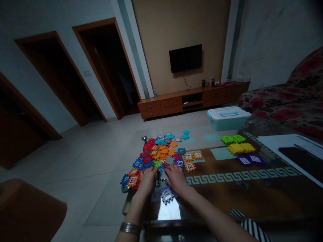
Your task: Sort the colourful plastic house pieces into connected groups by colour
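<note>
A heaped pile of interlocking plastic building pieces (pixel 158 151) in red, orange, blue, and grey lies on a glass-topped table (pixel 222 188). My left hand (pixel 147 181) presses palm-down on the pile's near edge, over orange and blue pieces. My right hand (pixel 176 178) rests beside it, fingers over a grey piece (pixel 164 175). Below that hand lies a purple window piece (pixel 167 195), not held. Orange window pieces (pixel 189 166) sit to the right of the pile. Farther right are joined yellow pieces (pixel 241 148), green pieces (pixel 233 139), and purple window pieces (pixel 251 160).
A lidded turquoise plastic box (pixel 228 118) stands on the floor beyond the table. White papers (pixel 285 143) and a dark tablet or phone (pixel 302 159) lie at the table's right. A floral sofa (pixel 277 107) runs along the right, and a low wooden cabinet (pixel 194 101) stands ahead.
</note>
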Demonstrator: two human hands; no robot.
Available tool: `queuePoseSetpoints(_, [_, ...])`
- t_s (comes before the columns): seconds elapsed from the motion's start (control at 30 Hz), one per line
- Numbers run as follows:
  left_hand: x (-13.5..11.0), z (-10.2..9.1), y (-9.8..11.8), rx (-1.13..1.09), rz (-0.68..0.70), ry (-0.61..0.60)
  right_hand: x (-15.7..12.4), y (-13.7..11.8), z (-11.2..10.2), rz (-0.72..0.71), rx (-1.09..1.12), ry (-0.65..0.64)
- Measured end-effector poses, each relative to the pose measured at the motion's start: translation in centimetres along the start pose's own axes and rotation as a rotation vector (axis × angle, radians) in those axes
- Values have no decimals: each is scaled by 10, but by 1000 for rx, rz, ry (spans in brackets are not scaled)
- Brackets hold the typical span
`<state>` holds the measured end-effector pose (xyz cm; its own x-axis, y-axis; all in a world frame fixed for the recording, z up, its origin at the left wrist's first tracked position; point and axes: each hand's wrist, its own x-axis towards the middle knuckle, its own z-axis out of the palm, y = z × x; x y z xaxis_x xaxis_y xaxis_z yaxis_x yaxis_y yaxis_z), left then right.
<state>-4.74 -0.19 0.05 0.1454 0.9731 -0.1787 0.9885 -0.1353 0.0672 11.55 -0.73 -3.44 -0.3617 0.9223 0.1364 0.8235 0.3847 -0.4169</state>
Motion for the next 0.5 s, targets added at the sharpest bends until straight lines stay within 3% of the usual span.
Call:
queuePoseSetpoints(0.23, [-1,1,11,22,-55,86,-1,-4,-1,63,33,70])
queuePoseSetpoints(0.5, [-7,-9,12,-74,-117,251,0,22,-1,72,19,158])
